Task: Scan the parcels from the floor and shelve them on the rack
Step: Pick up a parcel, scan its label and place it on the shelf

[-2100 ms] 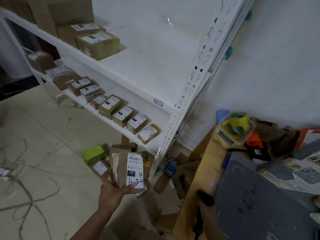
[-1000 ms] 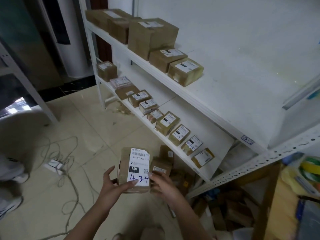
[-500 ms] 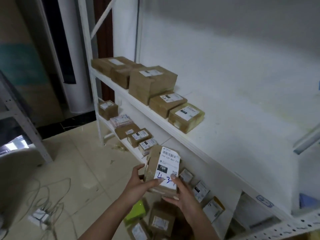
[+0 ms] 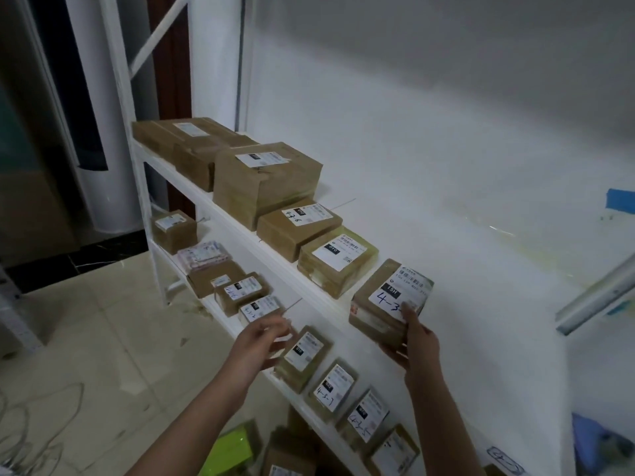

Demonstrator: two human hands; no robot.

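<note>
Small taped cardboard parcel (image 4: pixel 385 297) on rack shelf (image 4: pixel 464 286): likely light, rigid (hold by sides); right hand (image 4: pixel 414 341) fingers clamped on near corner, left hand (image 4: pixel 261 340) fingers apart, empty.

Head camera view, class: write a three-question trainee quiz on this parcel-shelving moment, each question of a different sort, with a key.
1. True or false: the left hand grips the parcel marked 15H.
2. Which hand is on that parcel? A. left B. right C. both
3. Fill in: the parcel sits on the upper shelf beside the box labelled ____.

Key
1. False; the left hand is open, off the parcel.
2. B, the right hand.
3. OTO, the taped box at the end of the row.
</note>
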